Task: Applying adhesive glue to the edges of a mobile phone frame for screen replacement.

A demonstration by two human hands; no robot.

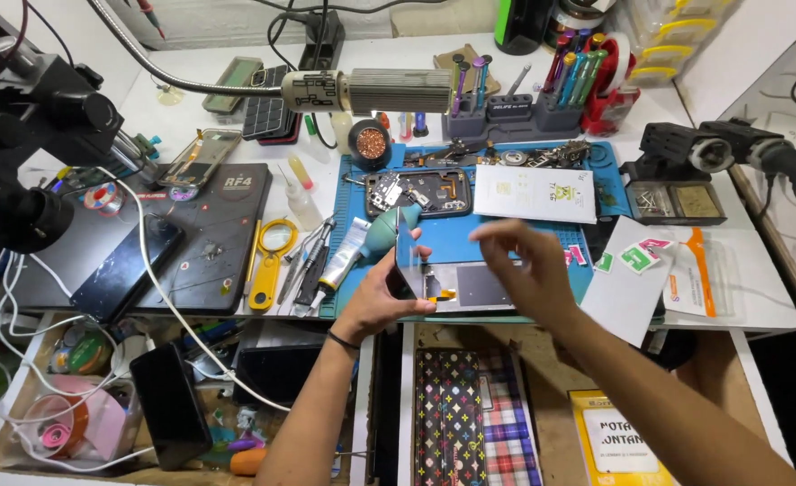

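Observation:
My left hand point(375, 301) holds a thin, glassy panel point(407, 256) upright by its lower edge, tilted edge-on to me, above the front of the blue work mat point(542, 238). Just behind it a flat grey phone part point(483, 288) with a small yellow flex piece lies on the mat. My right hand point(528, 265) hovers over that part, blurred, with fingers spread and curled down; I see nothing in it. It is close to the panel without touching it.
An opened phone point(420, 192) and a white sheet point(535, 193) lie further back on the mat. A yellow magnifier point(274, 238), tweezers, a dark phone point(128, 267), a microscope point(29, 135) and a screwdriver rack point(524, 99) surround it. Below, open drawers hold patterned cases point(470, 414).

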